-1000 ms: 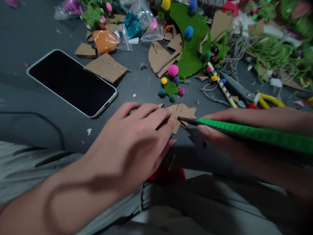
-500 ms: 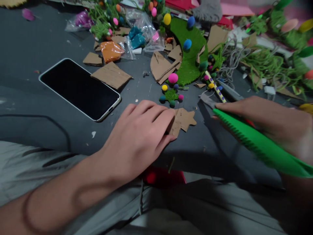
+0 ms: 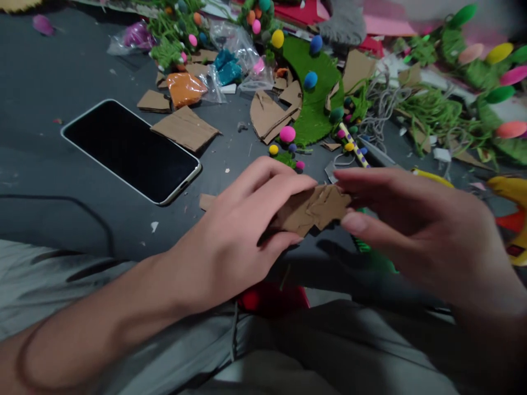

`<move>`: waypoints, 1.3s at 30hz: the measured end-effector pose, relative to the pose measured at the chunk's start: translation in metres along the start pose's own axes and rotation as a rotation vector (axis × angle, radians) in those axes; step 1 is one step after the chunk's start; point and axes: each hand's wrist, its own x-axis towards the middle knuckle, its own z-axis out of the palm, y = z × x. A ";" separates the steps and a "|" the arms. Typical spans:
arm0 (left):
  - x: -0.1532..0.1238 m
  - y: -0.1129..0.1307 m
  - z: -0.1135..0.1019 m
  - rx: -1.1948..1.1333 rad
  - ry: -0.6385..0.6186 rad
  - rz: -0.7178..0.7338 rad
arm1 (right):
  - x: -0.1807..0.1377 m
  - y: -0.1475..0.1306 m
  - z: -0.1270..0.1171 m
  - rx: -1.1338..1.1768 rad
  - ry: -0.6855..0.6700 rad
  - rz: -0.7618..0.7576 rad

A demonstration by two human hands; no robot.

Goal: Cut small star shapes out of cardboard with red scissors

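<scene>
My left hand [image 3: 242, 225] pinches a jagged brown cardboard cutout [image 3: 315, 208] and holds it just above the dark grey surface. My right hand [image 3: 405, 219] grips the same cutout at its right edge with thumb and fingertips. A green craft knife [image 3: 373, 255] lies under my right hand, mostly hidden. A small loose cardboard scrap [image 3: 206, 201] rests on the surface left of my left hand.
A black phone [image 3: 129, 149] lies to the left. Cardboard offcuts [image 3: 185, 127], bags of coloured clay [image 3: 185, 88], a green felt arc [image 3: 317, 93] with coloured balls, a dotted pencil [image 3: 353, 145], yellow-handled scissors [image 3: 432, 176] and green yarn [image 3: 436, 109] crowd the far side.
My right hand has put down the green knife and taken hold of the cutout. My left hand has lifted the cutout off the surface, leaving a small scrap behind.
</scene>
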 end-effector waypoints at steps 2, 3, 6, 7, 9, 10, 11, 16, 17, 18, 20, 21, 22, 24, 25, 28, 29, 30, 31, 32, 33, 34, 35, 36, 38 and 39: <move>0.003 0.003 0.003 -0.180 -0.010 -0.108 | -0.001 -0.008 0.009 0.132 -0.038 0.092; 0.004 0.005 0.003 -0.276 -0.017 -0.173 | -0.001 -0.010 0.012 0.176 -0.050 0.126; 0.010 0.010 0.003 -0.502 -0.044 -0.330 | 0.001 -0.010 0.018 0.294 -0.068 0.219; 0.011 0.012 0.002 -0.541 -0.062 -0.351 | 0.001 -0.010 0.018 0.340 -0.070 0.248; 0.013 0.013 -0.001 -0.570 -0.102 -0.370 | 0.003 -0.010 0.019 0.425 -0.075 0.303; 0.014 0.012 -0.002 -0.568 -0.110 -0.377 | 0.003 -0.011 0.019 0.458 -0.080 0.328; 0.014 0.012 -0.003 -0.564 -0.110 -0.383 | 0.003 -0.011 0.018 0.485 -0.086 0.350; 0.014 0.011 -0.002 -0.613 -0.071 -0.414 | 0.005 -0.013 0.015 0.562 -0.150 0.423; 0.015 0.011 -0.002 -0.629 -0.070 -0.420 | 0.005 -0.013 0.014 0.574 -0.167 0.435; 0.015 0.011 -0.001 -0.642 -0.070 -0.425 | 0.006 -0.013 0.013 0.589 -0.185 0.447; 0.016 0.012 -0.001 -0.661 -0.074 -0.432 | 0.008 -0.013 0.013 0.637 -0.214 0.466; 0.016 0.012 -0.002 -0.668 -0.077 -0.438 | 0.008 -0.014 0.012 0.667 -0.227 0.473; 0.016 0.013 -0.002 -0.675 -0.080 -0.444 | 0.009 -0.014 0.012 0.696 -0.241 0.480; 0.016 0.013 -0.002 -0.689 -0.087 -0.456 | 0.009 -0.014 0.012 0.748 -0.271 0.492; 0.016 0.013 -0.002 -0.696 -0.091 -0.459 | 0.009 -0.013 0.012 0.772 -0.286 0.497; 0.016 0.014 -0.002 -0.711 -0.095 -0.464 | 0.008 -0.011 0.012 0.838 -0.329 0.511; 0.016 0.014 -0.002 -0.713 -0.095 -0.463 | 0.007 -0.010 0.012 0.853 -0.342 0.509; 0.016 0.014 -0.002 -0.712 -0.098 -0.463 | 0.006 -0.009 0.012 0.862 -0.355 0.506; 0.016 0.014 -0.002 -0.710 -0.105 -0.465 | 0.006 -0.007 0.012 0.865 -0.367 0.504; 0.016 0.015 -0.003 -0.706 -0.113 -0.469 | 0.005 -0.006 0.013 0.866 -0.377 0.503; 0.016 0.015 -0.003 -0.706 -0.125 -0.471 | 0.005 -0.005 0.013 0.866 -0.385 0.503; 0.016 0.015 -0.004 -0.708 -0.138 -0.471 | 0.004 -0.004 0.013 0.866 -0.393 0.507; 0.016 0.015 -0.005 -0.711 -0.150 -0.472 | 0.004 -0.004 0.013 0.870 -0.401 0.510; 0.016 0.015 -0.005 -0.717 -0.163 -0.471 | 0.004 -0.003 0.013 0.878 -0.408 0.511; 0.015 0.015 -0.006 -0.742 -0.176 -0.475 | 0.003 -0.002 0.013 0.901 -0.422 0.509; 0.015 0.015 -0.006 -0.759 -0.182 -0.480 | 0.003 -0.002 0.013 0.911 -0.430 0.509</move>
